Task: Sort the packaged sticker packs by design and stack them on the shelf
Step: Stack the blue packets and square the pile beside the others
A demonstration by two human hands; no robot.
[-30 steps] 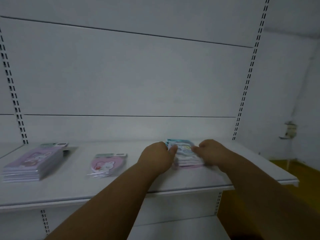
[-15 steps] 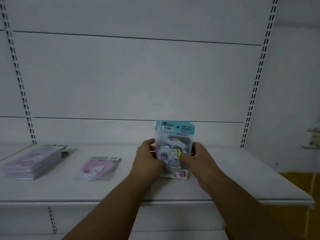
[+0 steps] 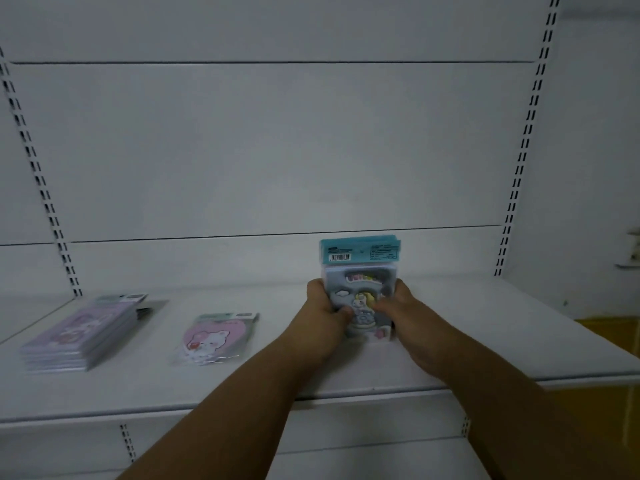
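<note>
Between our left hand [image 3: 323, 311] and right hand [image 3: 403, 311] we clamp a blue-grey pack bundle [image 3: 360, 289] upright on the white shelf [image 3: 485, 341]; its teal header carries a barcode, print unreadable. Farther left lie the pink heart pack [image 3: 213, 337] and purple stack [image 3: 81, 336].

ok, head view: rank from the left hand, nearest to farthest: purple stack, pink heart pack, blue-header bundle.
1. blue-header bundle: gripped upright by the left hand and right hand.
2. pink heart pack: flat on the shelf, to the left.
3. purple stack: far left.
</note>
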